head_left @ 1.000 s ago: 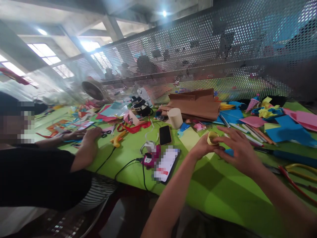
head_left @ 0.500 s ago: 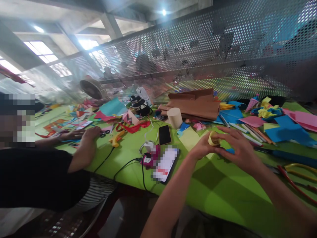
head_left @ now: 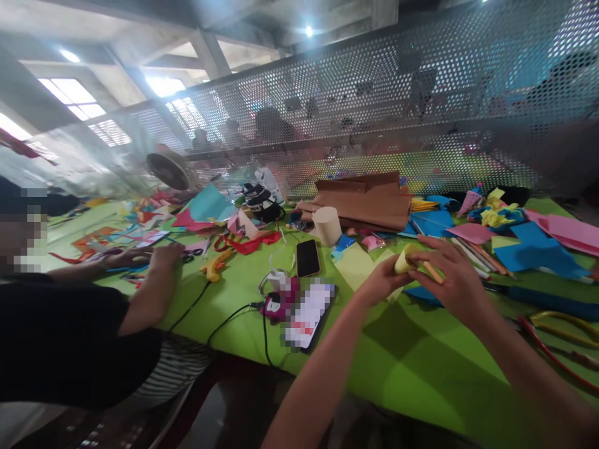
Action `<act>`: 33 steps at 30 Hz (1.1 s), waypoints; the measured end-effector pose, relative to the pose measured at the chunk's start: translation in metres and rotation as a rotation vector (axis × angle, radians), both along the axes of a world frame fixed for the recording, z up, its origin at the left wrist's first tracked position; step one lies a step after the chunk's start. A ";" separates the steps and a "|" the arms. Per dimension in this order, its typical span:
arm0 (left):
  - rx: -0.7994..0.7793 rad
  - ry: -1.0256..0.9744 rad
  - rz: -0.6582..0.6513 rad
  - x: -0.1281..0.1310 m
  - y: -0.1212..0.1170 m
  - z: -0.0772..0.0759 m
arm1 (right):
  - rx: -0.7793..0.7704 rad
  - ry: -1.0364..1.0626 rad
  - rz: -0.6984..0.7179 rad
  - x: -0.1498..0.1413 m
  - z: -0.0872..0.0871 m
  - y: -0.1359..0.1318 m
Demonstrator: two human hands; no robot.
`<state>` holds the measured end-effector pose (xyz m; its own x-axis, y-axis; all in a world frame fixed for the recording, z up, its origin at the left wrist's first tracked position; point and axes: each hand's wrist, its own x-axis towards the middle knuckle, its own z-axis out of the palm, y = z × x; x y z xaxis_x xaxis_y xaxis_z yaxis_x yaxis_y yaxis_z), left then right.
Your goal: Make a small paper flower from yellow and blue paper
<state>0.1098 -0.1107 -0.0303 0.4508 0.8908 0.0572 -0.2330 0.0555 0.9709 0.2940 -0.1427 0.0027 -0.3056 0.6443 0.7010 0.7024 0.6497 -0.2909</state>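
Observation:
A small roll of yellow paper is pinched in the fingers of my left hand, held just above the green table. My right hand meets it from the other side, its curved fingertips at the roll's right end. A short orange, stick-like piece shows between the right thumb and fingers; its kind is unclear. Under and behind my left hand lie pale yellow paper sheets. Blue paper lies beneath my right hand.
Left of my arm are a lit phone, a dark phone and a magenta power strip with cables. A cream cylinder and brown paper stand behind. Pliers lie right. A co-worker's hand works at left.
The yellow roll has turned, showing its side more than its open end. An orange piece now shows at my right hand, whose fingers have shifted slightly. The view has moved a little.

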 end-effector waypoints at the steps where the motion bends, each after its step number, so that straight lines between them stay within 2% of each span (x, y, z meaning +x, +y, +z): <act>1: 0.001 -0.014 0.007 0.000 0.000 -0.001 | -0.004 -0.034 -0.017 0.000 -0.001 0.000; 5: 0.005 -0.033 0.008 0.000 0.001 -0.010 | -0.019 -0.127 -0.044 -0.002 -0.003 -0.001; 8: 0.008 -0.045 -0.022 0.000 0.003 -0.015 | -0.035 -0.123 -0.029 -0.004 -0.001 -0.004; 15: -0.085 -0.039 -0.078 0.002 0.000 -0.014 | -0.071 -0.155 0.032 -0.010 0.004 -0.012; 22: -0.132 -0.049 -0.032 0.003 0.004 -0.018 | -0.033 -0.089 0.039 -0.008 0.007 -0.012; 28: -0.188 -0.151 -0.037 0.003 0.002 -0.016 | -0.073 -0.160 0.007 -0.011 0.007 -0.013; 31: -0.121 -0.065 0.057 -0.004 0.004 -0.006 | -0.027 -0.042 0.027 -0.009 0.011 -0.015; 33: -0.067 0.008 0.242 -0.013 0.008 0.002 | 0.012 0.074 0.026 -0.006 0.013 -0.015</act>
